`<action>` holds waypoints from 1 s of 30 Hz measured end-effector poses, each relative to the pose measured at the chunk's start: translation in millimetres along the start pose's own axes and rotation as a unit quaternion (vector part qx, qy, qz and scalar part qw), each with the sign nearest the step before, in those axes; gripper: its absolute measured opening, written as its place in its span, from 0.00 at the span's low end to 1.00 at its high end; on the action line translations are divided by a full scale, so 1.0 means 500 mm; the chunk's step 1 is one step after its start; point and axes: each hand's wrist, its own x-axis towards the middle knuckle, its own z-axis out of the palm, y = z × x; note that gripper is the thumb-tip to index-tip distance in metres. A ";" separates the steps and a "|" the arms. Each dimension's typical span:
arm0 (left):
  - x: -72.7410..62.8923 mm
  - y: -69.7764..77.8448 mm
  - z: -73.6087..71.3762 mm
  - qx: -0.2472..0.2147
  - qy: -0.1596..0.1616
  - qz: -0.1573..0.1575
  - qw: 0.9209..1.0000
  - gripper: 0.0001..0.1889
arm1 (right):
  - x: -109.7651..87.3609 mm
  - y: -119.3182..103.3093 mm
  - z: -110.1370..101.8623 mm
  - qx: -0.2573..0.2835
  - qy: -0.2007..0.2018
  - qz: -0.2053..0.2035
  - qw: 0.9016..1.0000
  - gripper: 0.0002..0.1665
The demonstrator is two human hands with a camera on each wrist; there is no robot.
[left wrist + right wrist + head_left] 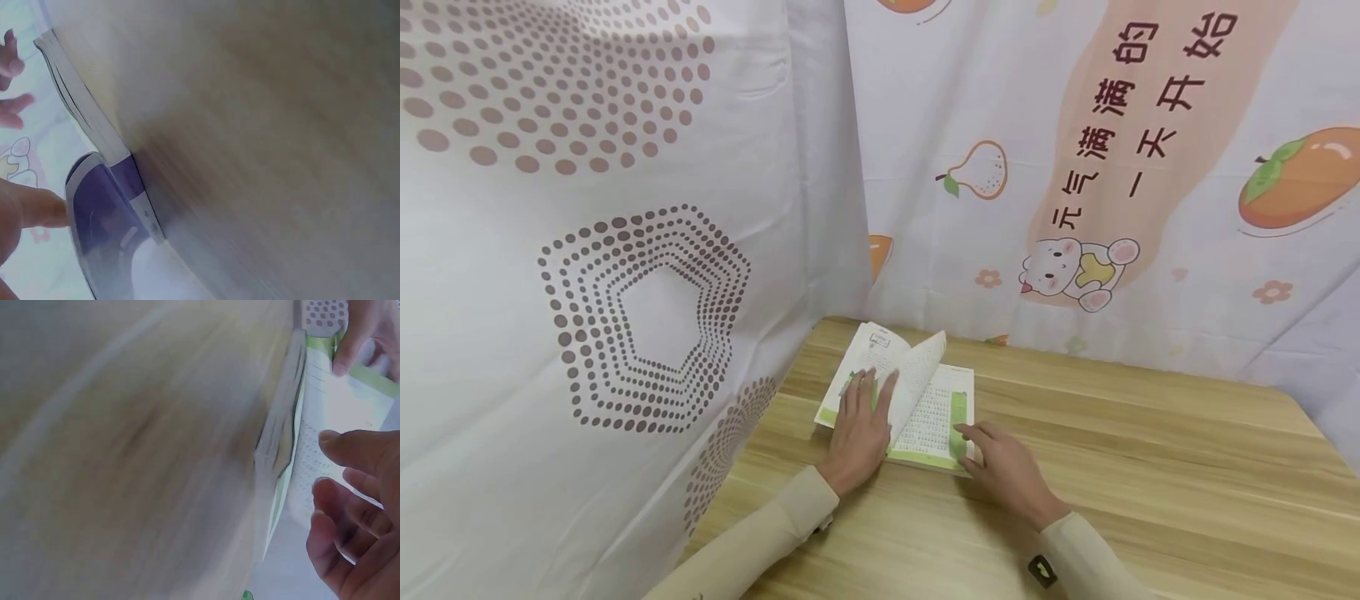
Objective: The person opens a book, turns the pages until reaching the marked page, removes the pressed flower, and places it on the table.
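Observation:
An open book (925, 421) with printed pages and green borders lies on the wooden table. A loose page (921, 367) stands up from its middle. My left hand (859, 437) rests on the left-hand pages with its fingers extended. At the lower right edge of the book is my right hand (1007, 471). The right wrist view has its fingers loosely bent and the thumb apart, with nothing held between them. From the left wrist, the book's purple cover (103, 212) shows at the spine, bowed up off the table, with the left thumb (44, 207) against it.
The wood-grain table (1135, 467) extends to the right of the book. A white curtain with dotted patterns (647, 317) hangs along the left side. Behind the table hangs another cloth printed with fruit, a cartoon figure and characters (1075, 267).

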 end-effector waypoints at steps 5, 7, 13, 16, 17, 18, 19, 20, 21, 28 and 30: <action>0.001 -0.003 -0.008 0.018 -0.056 0.002 0.998 0.35 | -0.001 0.002 0.007 -0.013 -0.020 -0.009 1.000 0.29; -0.001 -0.004 -0.012 0.021 -0.080 0.018 0.996 0.34 | -0.001 0.002 0.009 -0.013 -0.027 -0.016 0.999 0.26; -0.013 -0.004 -0.021 0.022 -0.147 0.070 0.986 0.24 | -0.006 0.004 0.013 -0.032 -0.031 -0.069 0.997 0.11; -0.018 -0.004 -0.020 0.013 -0.149 0.076 0.986 0.21 | -0.008 0.004 0.013 -0.052 -0.022 -0.101 0.993 0.05; -0.019 -0.005 -0.019 0.010 -0.144 0.078 0.986 0.20 | -0.008 0.004 0.013 -0.058 -0.019 -0.109 0.992 0.04; -0.020 -0.005 -0.018 0.006 -0.140 0.079 0.987 0.18 | -0.008 0.005 0.013 -0.064 -0.016 -0.114 0.991 0.04; -0.020 -0.005 -0.017 0.000 -0.134 0.080 0.988 0.16 | -0.008 0.004 0.013 -0.069 -0.014 -0.119 0.990 0.03; -0.021 -0.005 -0.016 -0.006 -0.129 0.081 0.988 0.14 | -0.008 0.004 0.013 -0.073 -0.013 -0.122 0.990 0.03; -0.021 -0.006 -0.016 -0.012 -0.126 0.082 0.989 0.12 | -0.008 0.004 0.013 -0.077 -0.014 -0.124 0.989 0.03; -0.020 -0.007 -0.013 -0.031 -0.116 0.085 0.989 0.09 | -0.006 0.004 0.016 -0.079 -0.021 -0.123 0.989 0.03; -0.020 -0.007 -0.012 -0.029 -0.113 0.086 0.989 0.08 | -0.005 0.004 0.016 -0.074 -0.015 -0.122 0.990 0.03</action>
